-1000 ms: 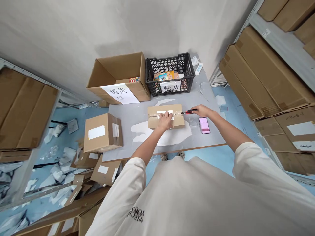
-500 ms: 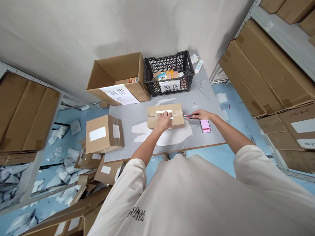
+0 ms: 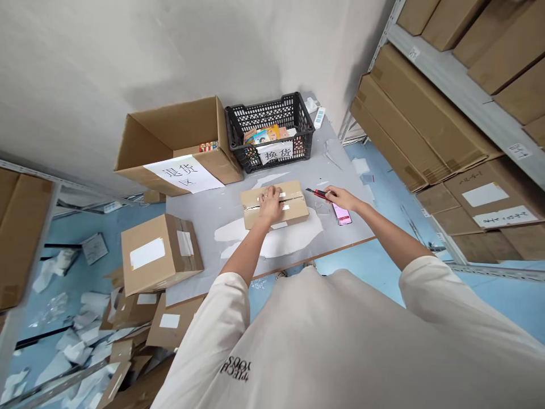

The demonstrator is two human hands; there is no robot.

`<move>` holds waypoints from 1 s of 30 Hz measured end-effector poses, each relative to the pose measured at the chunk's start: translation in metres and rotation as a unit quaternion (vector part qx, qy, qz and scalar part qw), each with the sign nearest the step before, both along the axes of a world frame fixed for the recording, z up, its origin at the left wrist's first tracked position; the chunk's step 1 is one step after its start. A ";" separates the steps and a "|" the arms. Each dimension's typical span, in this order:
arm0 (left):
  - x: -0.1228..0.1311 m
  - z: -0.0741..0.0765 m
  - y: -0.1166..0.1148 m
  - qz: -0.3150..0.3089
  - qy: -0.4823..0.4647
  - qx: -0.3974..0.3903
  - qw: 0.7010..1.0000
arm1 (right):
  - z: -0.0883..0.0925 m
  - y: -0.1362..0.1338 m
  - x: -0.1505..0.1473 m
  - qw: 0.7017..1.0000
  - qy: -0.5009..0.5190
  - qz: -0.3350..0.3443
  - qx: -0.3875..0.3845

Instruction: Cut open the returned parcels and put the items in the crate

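Your right hand point(image 3: 342, 197) has its grip closed around a red-and-black utility knife point(image 3: 322, 194), the blade pointing left, its tip just beside the right end of the small cardboard box point(image 3: 297, 213). That box lies flat near the middle of the worktop point(image 3: 306, 172), its taped seam facing up with a dark line running along it. Your left hand point(image 3: 271, 205) rests on top of the box, fingers bent and spread, its grip loose rather than clenched on anything. White label pieces show on both sides of the seam, their print too small to read.

Just below your right hand lies a phone point(image 3: 342, 215) with a pink screen; its text isn't legible. Farther back, the black plastic crate point(image 3: 303, 149) bears a handwritten sign point(image 3: 276, 152) reading 换货, and colourful packets point(image 3: 266, 135) lie inside. Touching it or just beside it, the large open carton point(image 3: 230, 162) carries a paper point(image 3: 184, 175) marked 退货区. At the worktop's left edge stands a closed carton point(image 3: 145, 232) with white labels, which you can't read from here. Black letters point(image 3: 235, 368) on your shirt appear upside down.
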State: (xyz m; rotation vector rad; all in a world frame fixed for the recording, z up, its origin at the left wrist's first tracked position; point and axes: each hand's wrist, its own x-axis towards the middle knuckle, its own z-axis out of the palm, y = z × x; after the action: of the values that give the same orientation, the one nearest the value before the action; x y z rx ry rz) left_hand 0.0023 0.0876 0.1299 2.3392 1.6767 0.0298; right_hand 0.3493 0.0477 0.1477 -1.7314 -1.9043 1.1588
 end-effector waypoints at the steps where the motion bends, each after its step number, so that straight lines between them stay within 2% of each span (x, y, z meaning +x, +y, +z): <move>1: 0.000 -0.002 0.004 -0.007 0.001 -0.004 1.000 | 0.000 -0.001 -0.005 0.999 -0.022 0.022 0.024; 4: 0.001 -0.007 0.014 -0.010 0.014 -0.036 0.999 | -0.002 -0.004 -0.017 0.993 -0.060 0.071 0.078; 7: 0.001 -0.010 0.018 -0.013 0.016 -0.047 0.999 | -0.007 -0.004 -0.025 0.988 -0.085 0.081 0.104; 13: -0.001 -0.021 0.007 -0.024 -0.014 0.021 0.999 | -0.022 -0.002 -0.030 0.982 -0.133 0.067 0.119; 19: 0.001 -0.034 0.002 -0.008 -0.042 0.042 0.998 | -0.029 0.000 -0.032 0.974 -0.173 0.052 0.135; 24: 0.001 -0.032 -0.001 0.000 -0.047 0.049 0.998 | -0.035 -0.001 -0.025 0.968 -0.175 0.059 0.171; 30: 0.002 -0.029 -0.003 0.007 -0.042 0.053 0.998 | -0.055 -0.006 -0.028 0.968 -0.156 0.043 0.193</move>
State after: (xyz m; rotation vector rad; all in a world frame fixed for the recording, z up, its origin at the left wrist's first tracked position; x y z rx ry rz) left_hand 0.0046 0.0843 0.1006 2.3659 1.6882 0.2221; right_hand 0.3214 0.0421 0.0928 -1.6955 -2.2229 0.5061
